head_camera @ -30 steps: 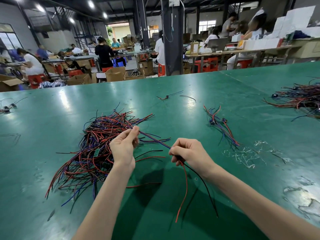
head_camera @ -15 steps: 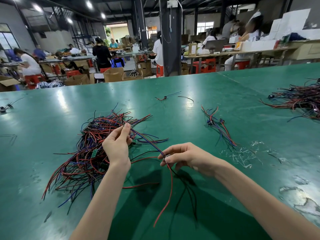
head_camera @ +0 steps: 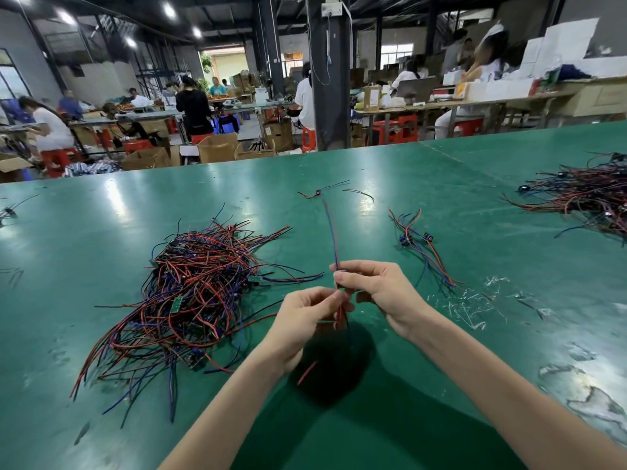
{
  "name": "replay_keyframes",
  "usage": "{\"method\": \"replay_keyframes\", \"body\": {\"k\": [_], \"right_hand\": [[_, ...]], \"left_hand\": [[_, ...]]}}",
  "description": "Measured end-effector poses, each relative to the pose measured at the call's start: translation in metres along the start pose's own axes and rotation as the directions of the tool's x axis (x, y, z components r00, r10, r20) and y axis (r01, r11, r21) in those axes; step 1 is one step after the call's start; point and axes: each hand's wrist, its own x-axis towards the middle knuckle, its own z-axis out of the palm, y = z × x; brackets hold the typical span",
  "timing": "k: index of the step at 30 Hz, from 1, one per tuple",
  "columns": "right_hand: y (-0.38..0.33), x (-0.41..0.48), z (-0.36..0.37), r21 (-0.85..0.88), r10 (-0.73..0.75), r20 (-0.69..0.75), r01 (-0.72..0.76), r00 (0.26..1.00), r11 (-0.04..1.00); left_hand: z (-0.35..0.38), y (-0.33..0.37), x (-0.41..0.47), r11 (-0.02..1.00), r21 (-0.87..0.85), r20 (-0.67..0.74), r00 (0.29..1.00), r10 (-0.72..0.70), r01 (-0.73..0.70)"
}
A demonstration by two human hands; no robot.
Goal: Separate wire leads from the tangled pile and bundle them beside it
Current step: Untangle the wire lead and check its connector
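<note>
A tangled pile (head_camera: 196, 290) of red, blue and black wire leads with small green boards lies on the green table (head_camera: 101, 212), left of centre. My left hand (head_camera: 305, 320) and my right hand (head_camera: 376, 293) meet just right of the pile, both pinching one wire lead (head_camera: 332, 239). Its red and blue wires stick up and away from my fingers; its lower red end hangs under my left hand. A small bundle of separated leads (head_camera: 424, 249) lies to the right of my hands.
Two loose leads (head_camera: 336, 191) lie farther back on the table. Another large wire pile (head_camera: 583, 195) sits at the far right. Clear plastic scraps (head_camera: 468, 300) litter the table right of my right hand. People work at benches beyond the table's far edge.
The lead has come free of the pile. My left hand moved right off the pile and joined my right hand on the lead, which now points upward.
</note>
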Motion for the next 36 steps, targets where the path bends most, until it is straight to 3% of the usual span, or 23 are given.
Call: {"method": "replay_keyframes", "body": {"k": [9, 13, 16, 26, 36], "right_hand": [[0.0037, 0.0038, -0.0002, 0.105, 0.080, -0.031, -0.077, 0.996, 0.991], [0.0040, 0.0034, -0.0023, 0.147, 0.160, 0.082, -0.171, 0.984, 0.974], [0.0039, 0.0026, -0.0035, 0.146, 0.193, 0.154, -0.216, 0.969, 0.965], [0.0047, 0.0049, -0.0064, 0.127, 0.167, 0.101, -0.179, 0.981, 0.976], [-0.0002, 0.0018, -0.0090, -0.131, 0.019, 0.126, -0.002, 0.992, 0.991]], "left_hand": [[0.0026, 0.0001, -0.0008, 0.990, -0.130, -0.037, 0.997, -0.063, 0.057], [0.0025, 0.0002, -0.0004, 0.966, -0.246, -0.017, 0.996, -0.092, 0.085], [0.0019, 0.0000, -0.0011, 0.975, -0.210, -0.017, 0.997, -0.078, 0.072], [0.0036, 0.0031, -0.0037, 0.977, -0.203, -0.003, 0.998, -0.064, 0.062], [0.0044, 0.0047, -0.0050, 0.988, -0.143, -0.068, 0.996, -0.064, 0.054]]}}
